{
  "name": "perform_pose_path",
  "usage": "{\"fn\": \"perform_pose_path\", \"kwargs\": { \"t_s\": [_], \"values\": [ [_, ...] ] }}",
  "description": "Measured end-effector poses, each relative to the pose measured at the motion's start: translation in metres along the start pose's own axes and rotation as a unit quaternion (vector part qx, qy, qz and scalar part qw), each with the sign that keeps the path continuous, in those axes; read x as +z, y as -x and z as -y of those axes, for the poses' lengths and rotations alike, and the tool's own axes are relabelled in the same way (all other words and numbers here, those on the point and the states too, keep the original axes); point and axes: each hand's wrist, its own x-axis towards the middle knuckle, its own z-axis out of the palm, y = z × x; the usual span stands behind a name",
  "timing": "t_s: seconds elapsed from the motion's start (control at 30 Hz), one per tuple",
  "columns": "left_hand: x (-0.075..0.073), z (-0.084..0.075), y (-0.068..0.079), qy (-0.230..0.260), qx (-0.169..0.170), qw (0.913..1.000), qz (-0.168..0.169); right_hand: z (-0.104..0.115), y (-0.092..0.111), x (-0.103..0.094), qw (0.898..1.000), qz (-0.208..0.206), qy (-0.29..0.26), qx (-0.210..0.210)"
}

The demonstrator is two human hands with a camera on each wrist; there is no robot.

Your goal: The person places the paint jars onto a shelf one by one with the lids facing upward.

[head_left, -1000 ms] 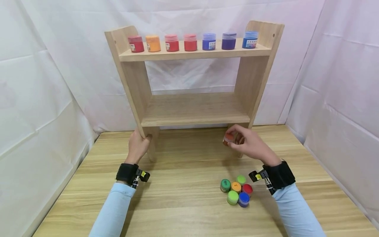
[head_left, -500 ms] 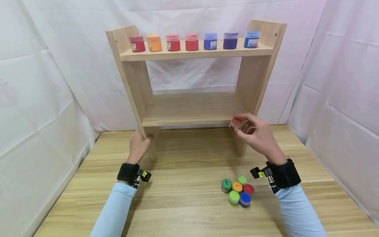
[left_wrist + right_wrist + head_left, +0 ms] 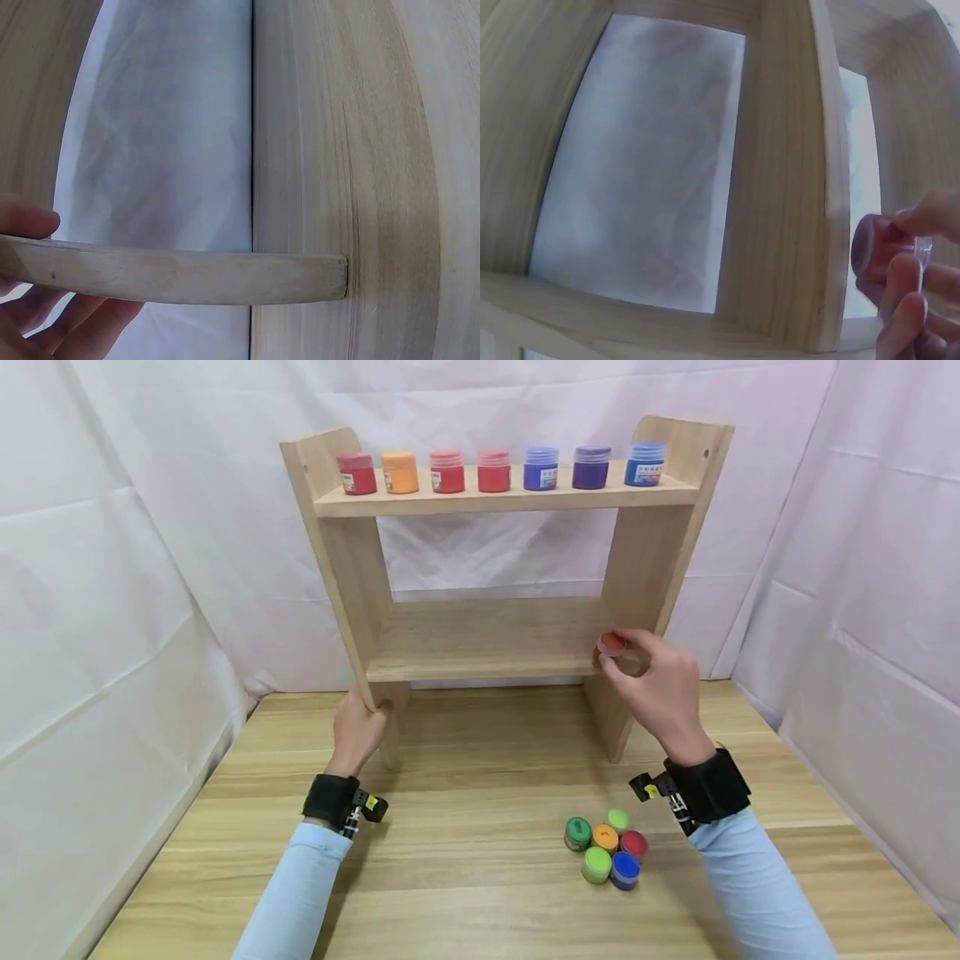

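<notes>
My right hand [image 3: 660, 685] pinches a small paint jar [image 3: 611, 645] with a red-orange lid between thumb and fingers. In the head view the jar overlaps the right front end of the middle shelf board [image 3: 487, 635]. Seen in the right wrist view, the jar [image 3: 877, 251] is reddish and lies sideways across the picture, close by the board's edge. Low on the wooden rack [image 3: 337, 585], my left hand [image 3: 356, 735] grips the left side panel, its thumb on the inner face. The left wrist view shows fingers [image 3: 97, 330] curled around that panel's edge [image 3: 187, 277].
Several paint jars line the top board, from a red jar [image 3: 357, 474] at left to a light blue jar [image 3: 646, 464] at right. On the table, a cluster of jars, among them a dark green jar [image 3: 577, 833], sits left of my right forearm. White cloth [image 3: 150, 568] surrounds everything.
My right hand has lifted the red-orange jar from below the middle board up to its right front edge, moving slightly right. My left hand keeps its hold on the panel.
</notes>
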Motion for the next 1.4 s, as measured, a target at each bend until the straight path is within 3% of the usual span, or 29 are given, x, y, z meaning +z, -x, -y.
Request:
{"fn": "perform_pose_path", "kwargs": {
  "t_s": [0.27, 0.5, 0.73, 1.2, 1.4],
  "values": [
    [-0.002, -0.002, -0.003, -0.006, 0.005, 1.0000, 0.000, 0.004, -0.011, 0.006, 0.997, -0.001, 0.078, 0.008],
    [-0.001, -0.001, -0.003, -0.008, 0.010, 0.9999, -0.002, 0.002, -0.009, 0.013, 0.994, -0.005, 0.107, 0.023],
    [-0.001, -0.002, -0.003, -0.014, 0.006, 0.9999, -0.008, -0.001, -0.009, 0.018, 0.989, -0.006, 0.149, 0.005],
    [-0.002, 0.000, -0.002, -0.016, 0.010, 0.9996, -0.022, 0.000, -0.006, 0.019, 0.990, 0.007, 0.142, 0.006],
    [0.002, 0.001, -0.001, -0.026, -0.001, 0.9995, -0.016, 0.007, 0.014, 0.006, 0.993, -0.043, 0.103, -0.047]
  ]
}}
